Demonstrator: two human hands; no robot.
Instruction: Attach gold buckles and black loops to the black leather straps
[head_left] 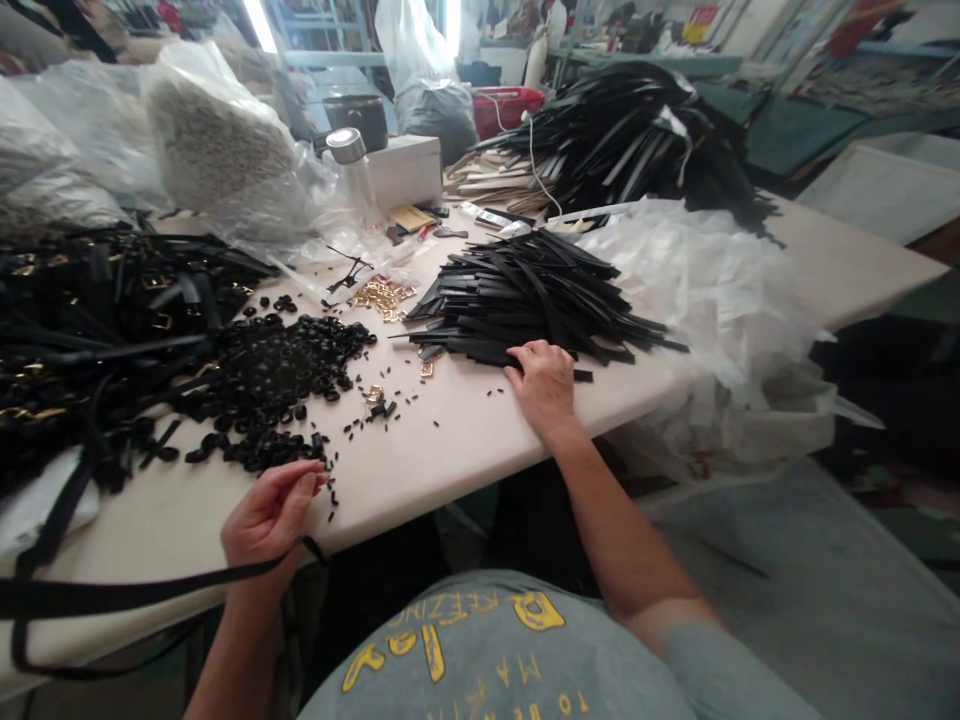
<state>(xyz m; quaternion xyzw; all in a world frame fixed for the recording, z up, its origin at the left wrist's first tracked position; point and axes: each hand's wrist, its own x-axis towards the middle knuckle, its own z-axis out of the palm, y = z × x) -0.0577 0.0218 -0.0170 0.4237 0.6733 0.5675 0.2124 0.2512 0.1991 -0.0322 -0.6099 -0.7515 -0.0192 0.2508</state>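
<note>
My left hand [270, 515] is closed in a pinch on the end of a long black strap [135, 590] that runs left along the table's front edge. My right hand [544, 385] rests palm down on the table, fingers reaching into the near edge of a pile of short black strips [525, 295]. Whether those fingers grip a strip is hidden. Between the hands lie a heap of small black rings [277, 380] and scattered bits, with a few gold buckles [382, 295] beyond.
A tangle of finished black straps with gold hardware [82, 330] fills the left. Clear plastic bags [210, 140], a bottle [352, 170], a white box [405, 170] and a bigger stack of black strips [630, 130] stand at the back. Crumpled plastic [697, 290] hangs over the beige table [450, 450] at right.
</note>
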